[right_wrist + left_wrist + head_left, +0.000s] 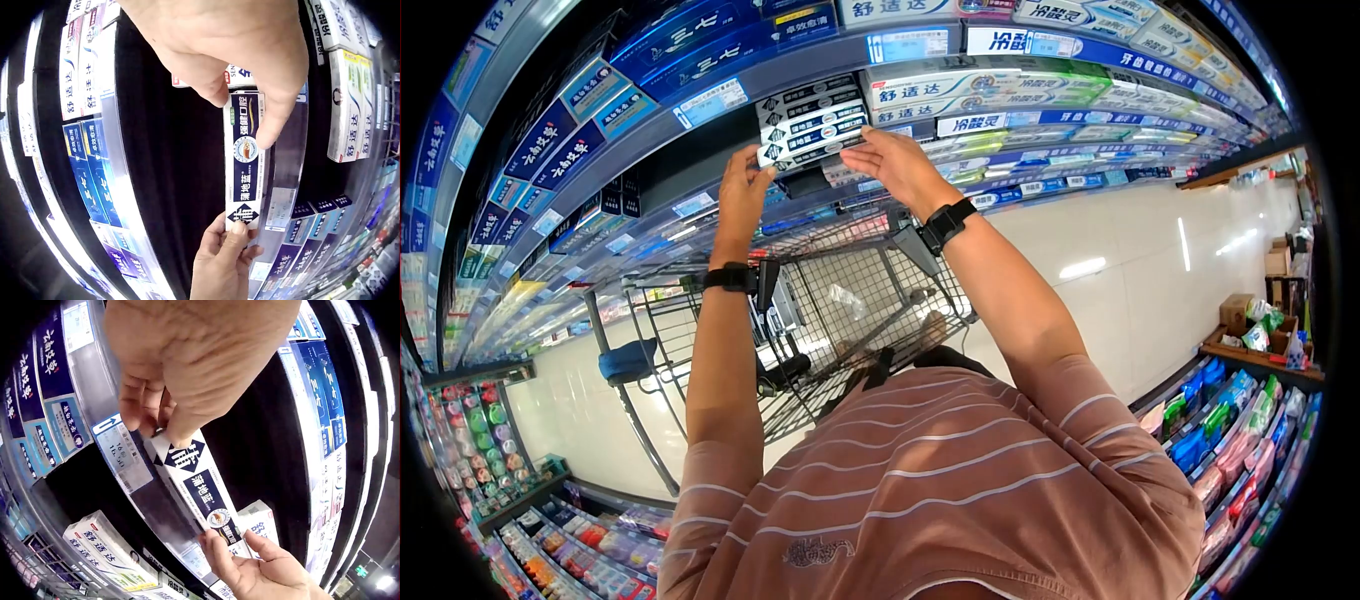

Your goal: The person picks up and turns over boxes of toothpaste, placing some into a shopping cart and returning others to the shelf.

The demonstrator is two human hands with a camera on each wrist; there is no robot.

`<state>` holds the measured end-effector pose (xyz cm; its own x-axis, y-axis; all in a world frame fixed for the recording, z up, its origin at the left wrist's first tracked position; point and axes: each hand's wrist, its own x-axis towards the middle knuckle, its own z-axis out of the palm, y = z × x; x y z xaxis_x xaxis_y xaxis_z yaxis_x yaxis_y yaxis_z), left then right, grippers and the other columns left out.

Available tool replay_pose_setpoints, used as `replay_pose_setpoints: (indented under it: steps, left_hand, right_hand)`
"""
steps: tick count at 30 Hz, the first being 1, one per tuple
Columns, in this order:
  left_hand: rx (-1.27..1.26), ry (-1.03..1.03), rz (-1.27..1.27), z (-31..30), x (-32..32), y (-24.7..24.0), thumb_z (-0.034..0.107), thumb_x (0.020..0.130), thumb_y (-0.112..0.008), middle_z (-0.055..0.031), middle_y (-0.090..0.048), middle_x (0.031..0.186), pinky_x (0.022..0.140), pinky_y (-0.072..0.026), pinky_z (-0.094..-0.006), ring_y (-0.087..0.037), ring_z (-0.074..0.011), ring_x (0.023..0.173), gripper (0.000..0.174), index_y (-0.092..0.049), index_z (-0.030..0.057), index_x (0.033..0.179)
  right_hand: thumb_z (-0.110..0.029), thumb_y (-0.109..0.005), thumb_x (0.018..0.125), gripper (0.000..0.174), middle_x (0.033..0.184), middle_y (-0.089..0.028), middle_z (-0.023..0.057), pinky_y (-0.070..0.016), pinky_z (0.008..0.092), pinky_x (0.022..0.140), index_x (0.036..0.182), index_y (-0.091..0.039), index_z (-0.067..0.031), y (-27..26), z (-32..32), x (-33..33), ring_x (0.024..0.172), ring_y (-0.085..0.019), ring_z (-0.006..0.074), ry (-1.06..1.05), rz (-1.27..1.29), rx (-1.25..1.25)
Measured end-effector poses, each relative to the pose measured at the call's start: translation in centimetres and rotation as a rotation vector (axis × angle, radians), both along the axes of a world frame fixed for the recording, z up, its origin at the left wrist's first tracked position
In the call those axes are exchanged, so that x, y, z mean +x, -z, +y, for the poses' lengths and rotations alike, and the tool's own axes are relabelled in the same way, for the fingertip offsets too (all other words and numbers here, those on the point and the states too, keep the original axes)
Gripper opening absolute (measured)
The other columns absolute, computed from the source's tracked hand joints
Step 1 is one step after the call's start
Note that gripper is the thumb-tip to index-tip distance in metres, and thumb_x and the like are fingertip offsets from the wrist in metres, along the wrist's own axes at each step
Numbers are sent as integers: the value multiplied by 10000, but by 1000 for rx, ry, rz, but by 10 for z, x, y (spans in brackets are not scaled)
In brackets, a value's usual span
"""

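Between my two hands is a white and navy toothpaste box (209, 494), lying lengthwise at the shelf front. My left hand (743, 190) pinches its left end between thumb and fingers. At the other end my right hand (895, 170) holds the box, thumb and fingers on opposite sides in the right wrist view. Similar boxes (805, 92) show stacked just behind in the head view. The printed top of the toothpaste box (245, 172) faces up, and the fingers cover its ends.
White toothpaste boxes (960, 85) line the shelf to the right, blue ones (700, 45) above left. A price label (122, 456) is on the shelf edge beside my left hand. Below my arms stands a wire shopping cart (840, 280). More stocked shelving (1240, 440) is behind on the right.
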<state>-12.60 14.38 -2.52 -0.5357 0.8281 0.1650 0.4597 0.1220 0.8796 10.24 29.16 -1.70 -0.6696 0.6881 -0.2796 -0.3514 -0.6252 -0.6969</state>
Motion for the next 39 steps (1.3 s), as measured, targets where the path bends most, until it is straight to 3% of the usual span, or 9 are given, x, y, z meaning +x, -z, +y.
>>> replay_pose_setpoints:
  steps: [14,20,23,26,29,35,39]
  left_hand:
    - [-3,-48,117,14,8,-11,97,905,-698,-121,-646,1190,838,-525,-341,-631,-188,936,439,-566,18,1317]
    - [-44,-75,154,22,6,-12,110,903,-702,-119,-651,1183,840,-525,-345,-634,-197,909,434,-570,21,1307]
    - [-43,-66,221,25,-1,-6,125,905,-719,-123,-674,1142,852,-525,-337,-650,-180,966,425,-581,22,1294]
    - [-33,-98,359,26,1,-9,129,900,-723,-130,-686,1130,869,-521,-354,-649,-207,986,406,-598,32,1273]
    - [-79,-103,384,28,-1,-9,172,893,-720,-117,-701,1153,960,-452,-429,-613,-294,1085,389,-603,74,1251]
    - [-180,-92,460,31,-4,-9,208,899,-717,-106,-702,1185,998,-410,-453,-594,-309,1130,405,-600,75,1262]
    - [-100,-172,494,28,-2,-4,233,910,-713,-117,-695,1208,998,-429,-451,-583,-330,1150,441,-589,56,1294]
  right_hand:
    - [-163,-575,1016,389,1134,-595,313,-605,395,953,1165,-511,190,-6,7,-15,1057,-677,379,68,-47,-52]
    - [-239,-589,1022,462,1132,-602,318,-621,398,914,1180,-505,187,-3,11,-17,1038,-686,387,39,-48,-24]
    - [-266,-593,1021,493,1127,-605,316,-629,405,886,1198,-490,183,1,15,-18,1025,-693,392,31,-94,-21]
    - [-288,-589,1023,519,1130,-604,317,-631,412,871,1216,-470,179,2,19,-18,1008,-700,395,-11,-142,-3]
    - [-308,-578,1028,537,1141,-600,323,-630,412,869,1221,-461,178,-2,18,-15,999,-703,396,-25,-168,34]
    - [-315,-545,1042,524,1175,-598,319,-623,416,880,1232,-458,165,2,19,-12,1006,-703,387,-54,-192,68]
    - [-302,-527,1048,475,1172,-606,319,-618,430,887,1208,-474,142,-8,5,1,1021,-698,387,-65,-193,57]
